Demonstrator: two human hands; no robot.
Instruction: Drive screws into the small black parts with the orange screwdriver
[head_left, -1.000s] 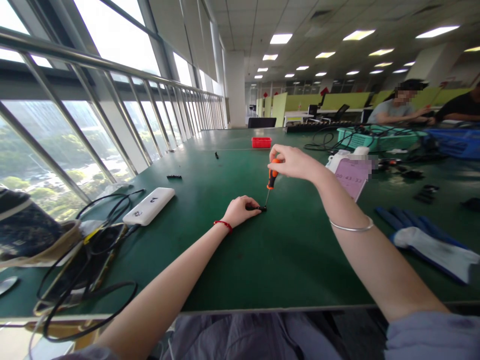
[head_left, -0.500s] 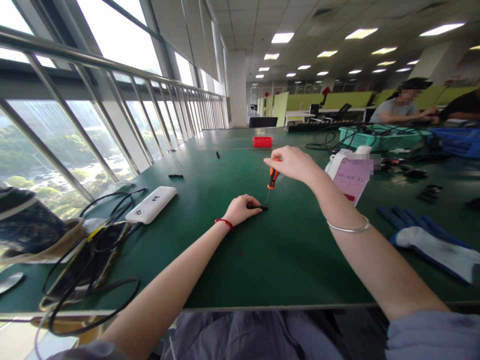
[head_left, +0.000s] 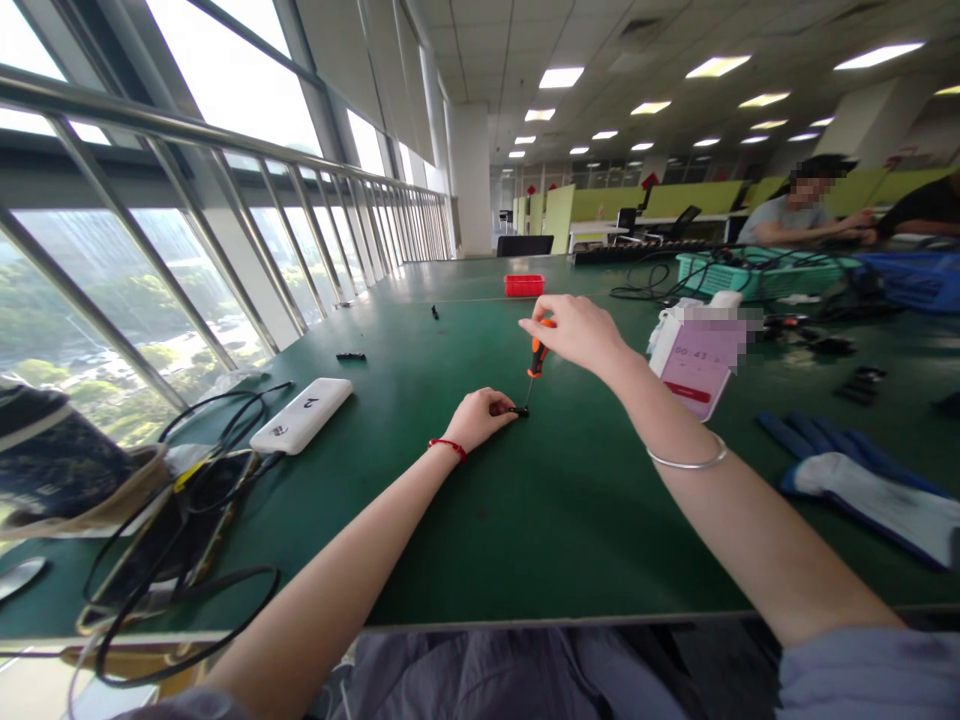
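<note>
My left hand (head_left: 480, 418) is closed on a small black part (head_left: 522, 411) and holds it against the green table (head_left: 450, 520). Most of that part is hidden by the fingers, so its kind cannot be made out. My right hand (head_left: 576, 330) grips the top of an orange and black screwdriver (head_left: 539, 352) from above. The shaft points down, nearly upright, and its tip meets the exposed end of the black part. Farther off on the table lie a black strip (head_left: 351, 357) and another small black piece (head_left: 435, 312).
On the left are a white power bank (head_left: 304, 415), black cables (head_left: 225, 420) and a dark pouch (head_left: 169, 540). A red box (head_left: 523, 286) stands ahead. To the right are a propped phone (head_left: 694, 370), a blue-white glove (head_left: 870, 495) and a green basket (head_left: 772, 275). A person (head_left: 799, 215) sits beyond.
Both hands, the screwdriver and the black part have shifted slightly left in view. The screwdriver tip stays on the part.
</note>
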